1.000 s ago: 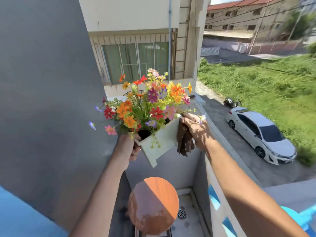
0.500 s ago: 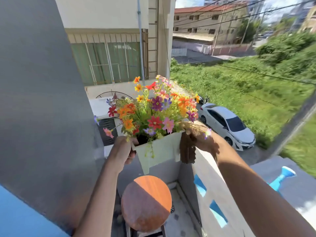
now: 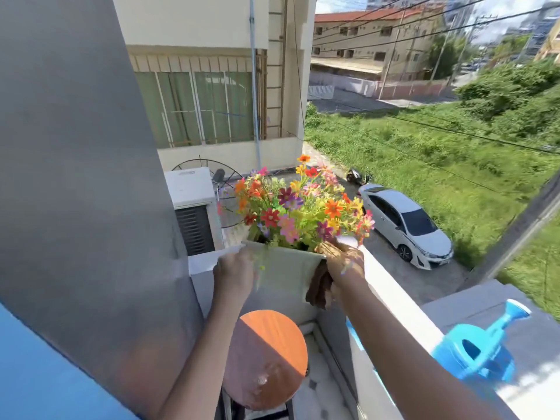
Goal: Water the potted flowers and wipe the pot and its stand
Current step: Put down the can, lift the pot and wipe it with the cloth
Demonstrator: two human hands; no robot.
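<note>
I hold a pale square pot (image 3: 283,269) of colourful flowers (image 3: 300,207) in the air above a round orange-topped stand (image 3: 268,357). My left hand (image 3: 233,272) grips the pot's left rim. My right hand (image 3: 344,262) grips the right rim and also presses a brown cloth (image 3: 318,287) against the pot's side; the cloth hangs down below the hand. The pot sits almost level. A blue watering can (image 3: 481,350) stands on the balcony ledge at the right.
A grey wall (image 3: 85,177) rises close on the left. The white balcony parapet (image 3: 391,295) runs along the right, with a drop to the street and a white car (image 3: 406,222) beyond. An air-conditioner unit (image 3: 192,204) sits behind the pot.
The pot has gone from tilted to nearly level and sits a little lower and further right over the stand. My view has turned right, bringing the watering can into sight.
</note>
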